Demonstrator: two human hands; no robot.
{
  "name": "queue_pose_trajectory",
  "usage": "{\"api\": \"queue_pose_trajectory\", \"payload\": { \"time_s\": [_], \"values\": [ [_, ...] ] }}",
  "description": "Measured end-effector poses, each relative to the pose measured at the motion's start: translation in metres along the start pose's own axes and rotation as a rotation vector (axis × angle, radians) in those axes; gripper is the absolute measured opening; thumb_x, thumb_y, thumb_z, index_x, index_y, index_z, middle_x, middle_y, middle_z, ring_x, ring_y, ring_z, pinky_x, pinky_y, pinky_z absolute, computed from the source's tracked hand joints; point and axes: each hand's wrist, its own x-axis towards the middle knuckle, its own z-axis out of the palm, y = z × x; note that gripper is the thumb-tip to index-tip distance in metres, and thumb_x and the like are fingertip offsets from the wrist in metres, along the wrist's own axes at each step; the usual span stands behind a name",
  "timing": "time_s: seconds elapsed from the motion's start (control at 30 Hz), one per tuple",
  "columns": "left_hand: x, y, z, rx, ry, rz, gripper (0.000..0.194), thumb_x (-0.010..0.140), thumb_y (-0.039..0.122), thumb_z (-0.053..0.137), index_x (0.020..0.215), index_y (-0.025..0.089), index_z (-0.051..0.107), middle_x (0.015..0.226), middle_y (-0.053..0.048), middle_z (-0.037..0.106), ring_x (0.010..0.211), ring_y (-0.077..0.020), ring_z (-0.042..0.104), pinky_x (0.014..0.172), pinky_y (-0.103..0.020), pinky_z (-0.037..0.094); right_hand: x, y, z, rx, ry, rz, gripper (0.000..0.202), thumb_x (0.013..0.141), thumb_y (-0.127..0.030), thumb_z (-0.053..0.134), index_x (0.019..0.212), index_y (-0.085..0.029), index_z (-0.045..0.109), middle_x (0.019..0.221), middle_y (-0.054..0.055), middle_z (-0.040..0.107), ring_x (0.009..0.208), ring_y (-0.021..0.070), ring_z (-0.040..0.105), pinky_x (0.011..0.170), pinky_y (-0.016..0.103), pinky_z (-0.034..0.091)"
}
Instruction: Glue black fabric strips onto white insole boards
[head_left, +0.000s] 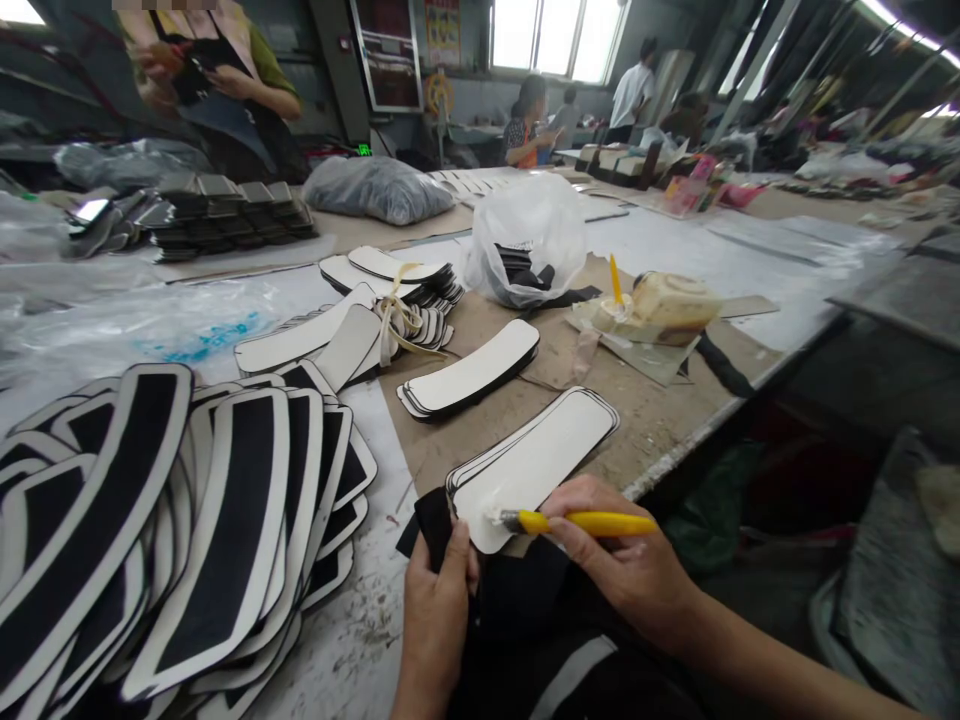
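Note:
A yellow-handled brush (592, 523) is pinched in my right hand (622, 560). Its bristles touch the near end of the top white curved piece (536, 465), where a wet whitish smear shows. That piece lies on a small fanned stack at the table's near edge. My left hand (442, 595) is closed on a black strip (433, 525) beside the stack's near left corner. Part of the strip is hidden by the fingers. Just beyond lies another stack of white curved pieces (472, 370).
Many black-centred curved pieces (225, 520) are piled at the left. Behind lie tied white bundles (397, 320) and a plastic bag (529, 240) with black strips. A glue-crusted container (667, 305) with another yellow handle (616, 280) stands at the right. A person (217, 80) stands across the table.

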Motion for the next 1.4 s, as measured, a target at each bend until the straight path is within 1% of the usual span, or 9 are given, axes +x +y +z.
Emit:
{"api": "queue_pose_trajectory", "payload": {
  "time_s": [0.13, 0.33, 0.53, 0.7, 0.8, 0.93, 1.03, 1.23, 1.4],
  "values": [
    [0.000, -0.003, 0.000, -0.062, -0.019, -0.004, 0.030, 0.081, 0.046, 0.055, 0.068, 0.020, 0.046, 0.050, 0.008, 0.040, 0.046, -0.0077, 0.035, 0.044, -0.020, 0.029, 0.007, 0.004, 0.000, 0.129, 0.056, 0.207, 0.011, 0.088, -0.028, 0.054, 0.085, -0.019, 0.060, 0.081, 0.003, 0.059, 0.074, 0.0169, 0.059, 0.067, 0.027, 0.051],
    [-0.001, -0.002, 0.002, -0.092, 0.020, -0.025, 0.026, 0.081, 0.045, 0.056, 0.077, 0.020, 0.048, 0.050, 0.008, 0.040, 0.045, -0.0077, 0.034, 0.044, -0.020, 0.028, 0.016, 0.014, -0.020, -0.056, 0.207, 0.131, 0.009, 0.085, -0.028, 0.058, 0.083, -0.020, 0.061, 0.085, 0.003, 0.060, 0.081, 0.0174, 0.058, 0.072, 0.026, 0.049],
    [-0.001, 0.001, 0.002, -0.064, 0.001, -0.009, 0.029, 0.082, 0.045, 0.054, 0.072, 0.019, 0.045, 0.050, 0.008, 0.040, 0.046, -0.0076, 0.034, 0.045, -0.020, 0.028, 0.016, 0.010, -0.005, 0.149, 0.040, 0.213, 0.015, 0.087, -0.032, 0.055, 0.085, -0.019, 0.060, 0.081, 0.004, 0.060, 0.075, 0.0176, 0.060, 0.068, 0.028, 0.053],
    [-0.001, -0.001, 0.002, -0.046, 0.042, -0.022, 0.027, 0.080, 0.045, 0.057, 0.079, 0.019, 0.048, 0.050, 0.008, 0.042, 0.046, -0.0077, 0.035, 0.044, -0.019, 0.029, 0.022, 0.034, -0.034, -0.093, 0.148, 0.135, 0.017, 0.087, -0.034, 0.056, 0.082, -0.018, 0.060, 0.081, 0.005, 0.060, 0.078, 0.0198, 0.059, 0.073, 0.033, 0.050],
    [-0.002, 0.001, 0.005, -0.044, 0.071, -0.024, 0.028, 0.079, 0.046, 0.058, 0.079, 0.019, 0.050, 0.049, 0.008, 0.042, 0.045, -0.0074, 0.035, 0.043, -0.019, 0.029, 0.021, 0.030, -0.047, -0.198, 0.174, 0.078, 0.014, 0.087, -0.030, 0.056, 0.081, -0.019, 0.060, 0.082, 0.004, 0.060, 0.080, 0.0200, 0.058, 0.076, 0.033, 0.047],
    [-0.004, 0.008, 0.009, -0.015, 0.122, -0.013, 0.032, 0.072, 0.047, 0.064, 0.070, 0.018, 0.050, 0.047, 0.007, 0.042, 0.044, -0.0076, 0.036, 0.043, -0.019, 0.030, 0.013, 0.011, -0.030, -0.046, 0.064, 0.101, 0.011, 0.089, -0.026, 0.053, 0.084, -0.019, 0.060, 0.081, 0.003, 0.059, 0.076, 0.0164, 0.058, 0.069, 0.028, 0.048],
    [-0.004, 0.011, 0.008, 0.010, 0.149, -0.015, 0.037, 0.066, 0.051, 0.068, 0.065, 0.018, 0.051, 0.046, 0.006, 0.043, 0.043, -0.0090, 0.038, 0.042, -0.020, 0.031, 0.013, 0.015, -0.022, -0.003, -0.020, 0.046, 0.011, 0.089, -0.025, 0.052, 0.083, -0.019, 0.060, 0.079, 0.003, 0.060, 0.074, 0.0164, 0.058, 0.069, 0.028, 0.049],
    [0.000, 0.008, 0.007, 0.046, 0.179, -0.005, 0.041, 0.065, 0.055, 0.067, 0.058, 0.019, 0.049, 0.043, 0.005, 0.043, 0.042, -0.0103, 0.038, 0.040, -0.022, 0.031, 0.031, 0.046, -0.078, -0.385, 0.209, -0.155, 0.008, 0.089, -0.020, 0.052, 0.092, -0.021, 0.059, 0.088, 0.006, 0.060, 0.087, 0.0208, 0.058, 0.082, 0.036, 0.048],
    [0.003, 0.013, 0.007, 0.000, 0.172, -0.082, 0.039, 0.066, 0.054, 0.067, 0.068, 0.018, 0.052, 0.045, 0.007, 0.043, 0.043, -0.0088, 0.036, 0.041, -0.020, 0.028, 0.039, 0.030, -0.114, -0.571, 0.308, -0.281, 0.010, 0.087, -0.019, 0.053, 0.095, -0.022, 0.059, 0.090, 0.006, 0.060, 0.088, 0.0227, 0.059, 0.084, 0.039, 0.047]
  ]
}}
